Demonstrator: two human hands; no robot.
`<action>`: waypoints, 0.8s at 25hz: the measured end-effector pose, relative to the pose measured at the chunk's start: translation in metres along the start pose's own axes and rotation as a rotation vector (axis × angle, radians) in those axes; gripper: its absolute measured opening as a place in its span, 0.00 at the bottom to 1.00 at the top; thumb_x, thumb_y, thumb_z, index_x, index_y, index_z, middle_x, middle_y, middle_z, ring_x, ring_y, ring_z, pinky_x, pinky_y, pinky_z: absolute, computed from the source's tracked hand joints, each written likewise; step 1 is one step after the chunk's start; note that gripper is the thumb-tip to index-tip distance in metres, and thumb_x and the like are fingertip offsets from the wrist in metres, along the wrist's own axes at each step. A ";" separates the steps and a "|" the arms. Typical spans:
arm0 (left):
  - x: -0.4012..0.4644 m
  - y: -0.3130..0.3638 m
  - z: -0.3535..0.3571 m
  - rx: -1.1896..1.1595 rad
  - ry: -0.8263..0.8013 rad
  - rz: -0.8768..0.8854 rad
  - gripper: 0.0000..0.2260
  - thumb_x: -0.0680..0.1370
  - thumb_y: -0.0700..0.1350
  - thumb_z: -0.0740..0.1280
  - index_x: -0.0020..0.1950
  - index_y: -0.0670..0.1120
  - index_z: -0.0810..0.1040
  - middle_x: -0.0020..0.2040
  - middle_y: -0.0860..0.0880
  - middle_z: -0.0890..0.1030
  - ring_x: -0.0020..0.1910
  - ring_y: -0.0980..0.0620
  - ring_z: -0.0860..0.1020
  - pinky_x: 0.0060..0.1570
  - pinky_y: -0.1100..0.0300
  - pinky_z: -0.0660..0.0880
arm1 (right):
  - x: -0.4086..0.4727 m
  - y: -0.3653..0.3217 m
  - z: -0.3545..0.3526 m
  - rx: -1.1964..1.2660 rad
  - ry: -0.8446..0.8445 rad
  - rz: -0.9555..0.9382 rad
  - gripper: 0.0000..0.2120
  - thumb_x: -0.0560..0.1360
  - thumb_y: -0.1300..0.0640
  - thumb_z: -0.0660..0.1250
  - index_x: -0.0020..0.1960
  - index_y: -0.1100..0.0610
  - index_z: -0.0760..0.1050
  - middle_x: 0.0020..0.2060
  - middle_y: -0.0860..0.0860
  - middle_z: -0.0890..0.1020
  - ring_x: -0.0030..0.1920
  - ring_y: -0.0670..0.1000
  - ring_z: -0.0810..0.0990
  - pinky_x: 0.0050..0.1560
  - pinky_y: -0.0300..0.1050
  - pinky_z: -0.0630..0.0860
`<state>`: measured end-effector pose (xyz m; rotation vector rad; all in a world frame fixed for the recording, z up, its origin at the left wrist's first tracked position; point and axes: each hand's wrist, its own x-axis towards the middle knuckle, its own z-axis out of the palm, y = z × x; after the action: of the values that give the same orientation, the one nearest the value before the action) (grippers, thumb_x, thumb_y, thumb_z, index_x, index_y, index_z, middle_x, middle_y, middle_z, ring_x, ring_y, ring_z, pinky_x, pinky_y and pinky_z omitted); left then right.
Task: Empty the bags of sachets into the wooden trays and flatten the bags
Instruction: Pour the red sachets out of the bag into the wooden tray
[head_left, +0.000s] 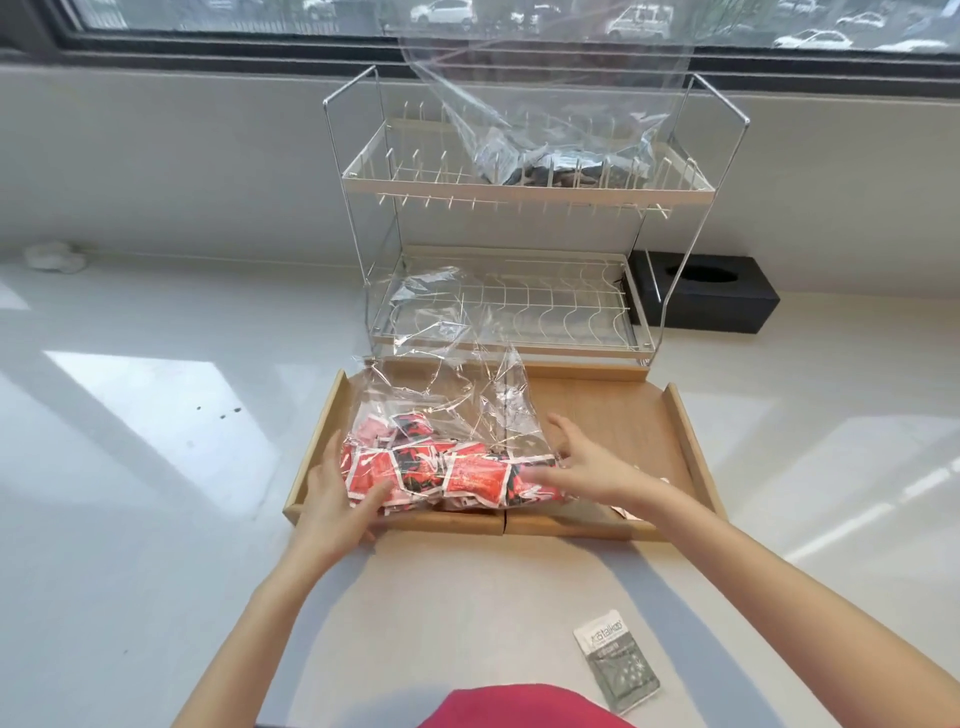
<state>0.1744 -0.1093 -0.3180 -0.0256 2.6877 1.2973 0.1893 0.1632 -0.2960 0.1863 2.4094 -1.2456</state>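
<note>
A clear plastic bag (447, 405) full of red sachets (441, 470) lies in the left wooden tray (311, 447), its open crumpled end reaching back towards the rack. My left hand (337, 493) presses against the bag's left side, fingers curled round the sachets. My right hand (576, 462) lies on the bag's right end with fingers spread. The right wooden tray (685, 441) holds almost nothing. A second clear bag (550, 119) with dark sachets stands on the top shelf of the wire rack.
A two-tier wire dish rack (519, 291) stands right behind the trays. A black tissue box (711, 291) sits to its right. One loose grey sachet (615, 660) lies on the table near me. A window ledge runs along the back.
</note>
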 end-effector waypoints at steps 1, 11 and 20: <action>-0.002 0.001 0.000 0.037 -0.017 0.016 0.38 0.71 0.49 0.69 0.74 0.50 0.50 0.72 0.42 0.58 0.71 0.47 0.60 0.69 0.52 0.59 | -0.005 0.001 -0.001 -0.076 -0.031 -0.063 0.46 0.69 0.50 0.70 0.74 0.48 0.42 0.70 0.57 0.65 0.55 0.49 0.70 0.61 0.42 0.68; -0.005 0.001 -0.001 0.194 0.066 0.198 0.18 0.73 0.38 0.66 0.63 0.46 0.73 0.64 0.40 0.69 0.44 0.56 0.71 0.53 0.67 0.62 | -0.001 0.004 0.011 -0.363 0.189 -0.315 0.16 0.75 0.54 0.62 0.62 0.49 0.74 0.51 0.53 0.72 0.45 0.46 0.70 0.50 0.37 0.64; 0.011 0.041 -0.034 0.353 0.291 0.415 0.08 0.75 0.39 0.63 0.52 0.45 0.78 0.56 0.42 0.76 0.41 0.38 0.80 0.42 0.49 0.74 | -0.006 -0.041 -0.022 -0.482 0.453 -0.508 0.11 0.77 0.54 0.59 0.56 0.53 0.77 0.55 0.48 0.79 0.55 0.50 0.77 0.49 0.48 0.75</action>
<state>0.1560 -0.1096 -0.2667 0.4379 3.2640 0.9391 0.1758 0.1571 -0.2518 -0.3454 3.2096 -0.8146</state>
